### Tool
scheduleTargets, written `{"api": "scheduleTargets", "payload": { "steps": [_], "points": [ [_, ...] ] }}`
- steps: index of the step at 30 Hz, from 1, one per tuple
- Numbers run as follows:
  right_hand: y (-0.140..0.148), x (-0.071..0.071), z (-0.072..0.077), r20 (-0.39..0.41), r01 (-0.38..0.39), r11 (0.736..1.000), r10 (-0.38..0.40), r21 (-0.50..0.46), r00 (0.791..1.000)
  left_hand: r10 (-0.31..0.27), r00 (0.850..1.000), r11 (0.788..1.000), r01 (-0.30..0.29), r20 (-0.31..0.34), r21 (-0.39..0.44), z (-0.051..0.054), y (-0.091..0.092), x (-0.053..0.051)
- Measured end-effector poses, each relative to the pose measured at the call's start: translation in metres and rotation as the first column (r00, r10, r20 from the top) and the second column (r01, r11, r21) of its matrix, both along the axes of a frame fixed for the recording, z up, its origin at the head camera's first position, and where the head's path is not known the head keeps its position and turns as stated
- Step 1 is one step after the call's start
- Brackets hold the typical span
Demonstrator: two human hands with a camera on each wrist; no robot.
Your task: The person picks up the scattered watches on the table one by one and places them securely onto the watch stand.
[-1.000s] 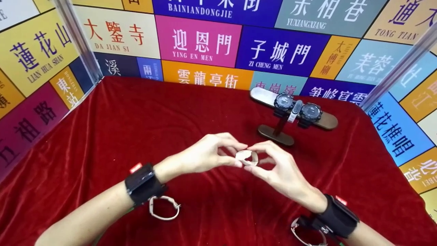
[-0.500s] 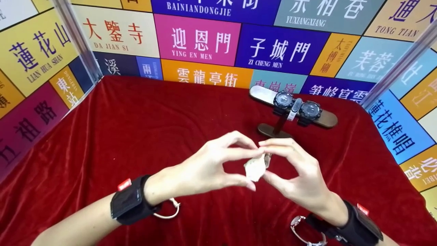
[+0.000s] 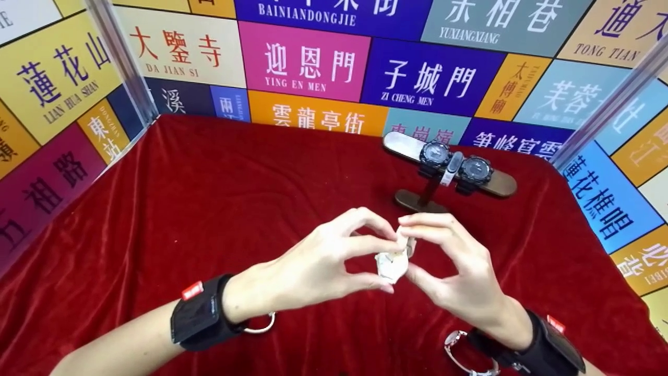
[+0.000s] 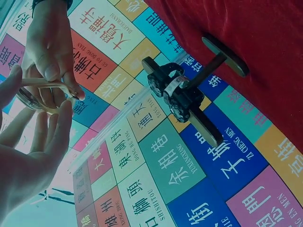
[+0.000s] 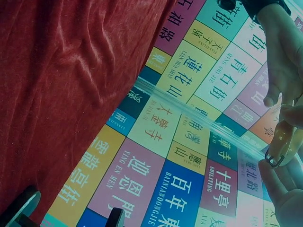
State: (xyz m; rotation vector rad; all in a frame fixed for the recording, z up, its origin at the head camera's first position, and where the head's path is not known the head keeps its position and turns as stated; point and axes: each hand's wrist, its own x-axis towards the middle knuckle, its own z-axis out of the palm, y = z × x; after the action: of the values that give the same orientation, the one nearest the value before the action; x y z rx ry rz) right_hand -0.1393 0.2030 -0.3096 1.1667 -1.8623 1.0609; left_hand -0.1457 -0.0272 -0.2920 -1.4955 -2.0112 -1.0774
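Observation:
A small wristwatch [image 3: 392,266] with a pale strap is held above the cloth between both hands. My left hand [image 3: 323,266] pinches it from the left with thumb and fingertips. From the right, my right hand [image 3: 462,261] grips the strap between thumb and fingers. In the left wrist view the strap [image 4: 45,84] curves between the two hands, and the watch's round metal rim is partly hidden by fingers. A metal buckle [image 5: 274,160] shows at the strap's end in the right wrist view.
A brown stand [image 3: 498,186] at the back right carries two black watches and a slim band. On the red cloth [image 3: 235,183], a pale-strapped watch [image 3: 263,326] lies partly behind my left wrist; another watch [image 3: 453,338] lies by my right. Panels printed with characters surround the cloth.
Both hands have come nearer and slightly right with the watch. Its strap, earlier seen as a loop, is now turned with a pale face toward the head camera.

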Motion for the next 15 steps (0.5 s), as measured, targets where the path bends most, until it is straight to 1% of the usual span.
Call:
{"api": "scheduleTargets", "payload": {
  "steps": [5,8,10,12,14,15],
  "points": [
    [-0.0005,-0.0002,-0.0022,-0.011,-0.008,1.0,0.008,0.014,1.0,0.006,1.0,1.0,-0.006,-0.007,0.004,-0.0009,-0.0002,0.0001],
    [-0.0001,0.0001,-0.0032,0.013,-0.022,0.999,0.022,0.026,1.0,-0.004,1.0,1.0,0.004,-0.021,0.016,-0.002,-0.0001,-0.0003],
    [0.0005,0.0005,-0.0037,0.044,-0.038,0.998,0.036,0.043,0.998,-0.019,0.999,0.999,0.02,-0.027,0.028,-0.003,0.0,-0.0014],
    [0.0016,0.0008,-0.0035,0.085,-0.062,0.996,0.057,0.064,0.995,-0.044,0.999,0.998,0.044,-0.016,0.04,-0.0039,-0.0002,-0.0031],
    [0.0031,0.0005,-0.0023,0.143,-0.107,0.991,0.095,0.082,0.985,-0.081,0.997,0.996,0.081,0.007,0.048,-0.0046,-0.0008,-0.0054],
    [0.004,0.0003,-0.0011,0.179,-0.136,0.987,0.118,0.089,0.977,-0.103,0.994,0.994,0.102,0.023,0.051,-0.0048,-0.0012,-0.0066]
  ]
}}
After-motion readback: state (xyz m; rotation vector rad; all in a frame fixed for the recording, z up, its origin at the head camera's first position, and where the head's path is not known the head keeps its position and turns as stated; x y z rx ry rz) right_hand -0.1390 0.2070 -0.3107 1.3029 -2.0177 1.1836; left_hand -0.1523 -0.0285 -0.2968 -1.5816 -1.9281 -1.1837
